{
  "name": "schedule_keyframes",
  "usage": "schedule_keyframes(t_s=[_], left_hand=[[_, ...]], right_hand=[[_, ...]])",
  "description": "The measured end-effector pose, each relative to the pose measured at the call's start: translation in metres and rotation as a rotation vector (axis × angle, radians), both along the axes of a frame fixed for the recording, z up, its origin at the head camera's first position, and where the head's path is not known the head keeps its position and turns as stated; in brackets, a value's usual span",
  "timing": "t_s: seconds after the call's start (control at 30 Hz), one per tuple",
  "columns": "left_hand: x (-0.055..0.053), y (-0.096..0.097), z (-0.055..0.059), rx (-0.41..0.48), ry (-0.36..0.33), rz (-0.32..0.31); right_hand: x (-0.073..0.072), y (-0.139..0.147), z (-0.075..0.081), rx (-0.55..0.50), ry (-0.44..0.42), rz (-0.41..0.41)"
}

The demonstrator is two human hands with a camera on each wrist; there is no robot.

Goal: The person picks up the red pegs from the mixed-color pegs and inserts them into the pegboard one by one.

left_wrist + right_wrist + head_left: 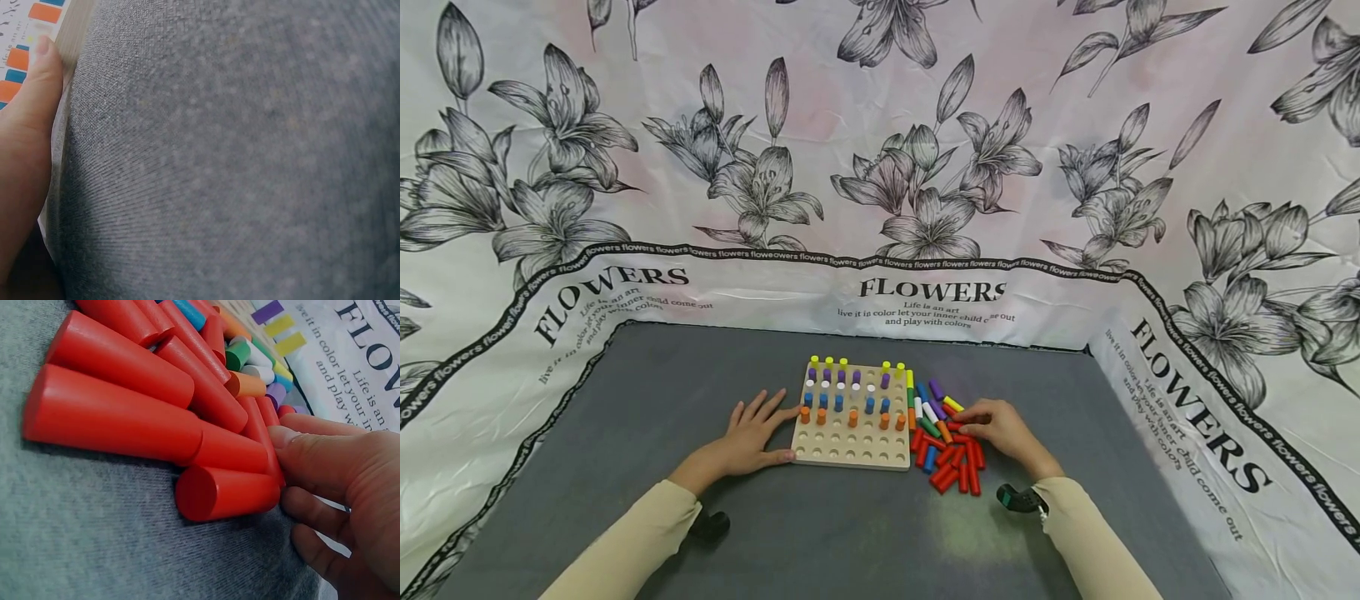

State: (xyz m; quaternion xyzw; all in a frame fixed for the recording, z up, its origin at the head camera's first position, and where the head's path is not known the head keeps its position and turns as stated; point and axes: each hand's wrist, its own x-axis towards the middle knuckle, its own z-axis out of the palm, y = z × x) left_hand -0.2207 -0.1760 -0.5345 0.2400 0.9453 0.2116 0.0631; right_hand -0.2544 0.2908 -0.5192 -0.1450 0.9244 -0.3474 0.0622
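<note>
A pale wooden pegboard (859, 449) lies on the table with rows of yellow, purple, white, blue and orange pegs standing upright in its back part. Bare holes show along its front rows and in some gaps. My left hand (743, 440) lies flat with fingers spread, its index finger and thumb touching the board's left edge. To the board's right, my right hand (1000, 427) reaches into a loose pile of pegs. In the right wrist view its thumb (285, 436) touches red pegs (206, 384); whether the fingers pinch one is hidden.
Several red pegs (973, 479) lie at the pile's front, with white, green, blue, purple and yellow ones (953, 403) behind. A few pegs (911, 392) line the board's right edge. Grey cloth (737, 367) covers the table; a flower-printed sheet (760, 287) surrounds it.
</note>
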Motion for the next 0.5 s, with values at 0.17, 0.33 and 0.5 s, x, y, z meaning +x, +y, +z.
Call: schedule_keyframes(t_s=[0.17, 0.33, 0.5], left_hand=[[0.0002, -0.0004, -0.0004, -0.001, -0.007, 0.001], [0.001, -0.0003, -0.0005, 0.006, -0.005, 0.007], [0.0009, -0.0001, -0.0013, 0.015, 0.013, 0.005]], right_hand=[[-0.0037, -0.0026, -0.0007, 0.047, -0.025, 0.003], [-0.0048, -0.0036, -0.0003, 0.063, 0.0, 0.042], [-0.0052, -0.0036, -0.0002, 0.064, -0.01, 0.043]])
